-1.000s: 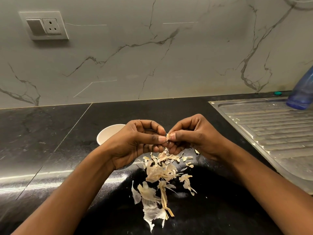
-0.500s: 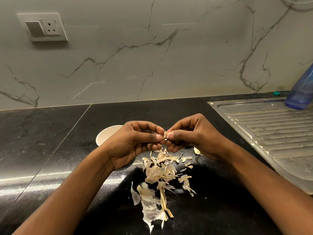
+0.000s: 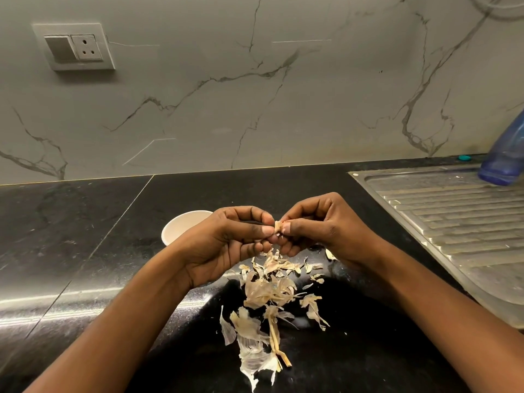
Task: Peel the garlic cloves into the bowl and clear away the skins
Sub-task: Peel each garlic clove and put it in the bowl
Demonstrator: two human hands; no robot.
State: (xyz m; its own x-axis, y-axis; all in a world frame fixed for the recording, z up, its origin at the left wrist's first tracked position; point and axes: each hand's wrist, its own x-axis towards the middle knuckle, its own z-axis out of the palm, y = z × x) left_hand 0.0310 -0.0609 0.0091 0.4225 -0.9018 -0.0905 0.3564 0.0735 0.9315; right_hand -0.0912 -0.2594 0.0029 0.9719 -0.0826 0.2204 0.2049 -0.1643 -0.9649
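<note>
Mostly hidden, a garlic clove [image 3: 278,226] sits pinched by left hand [image 3: 224,245] and right hand [image 3: 317,231], bowl [image 3: 181,225] half-covered

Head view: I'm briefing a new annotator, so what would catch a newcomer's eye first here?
Mid-frame, the left hand and right hand meet, both pinching a small clove at their fingertips. Just below them, pale skins lie scattered on the black counter. A white bowl peeks out behind the left hand, and a steel drainboard with a blue bottle sits at the right.
</note>
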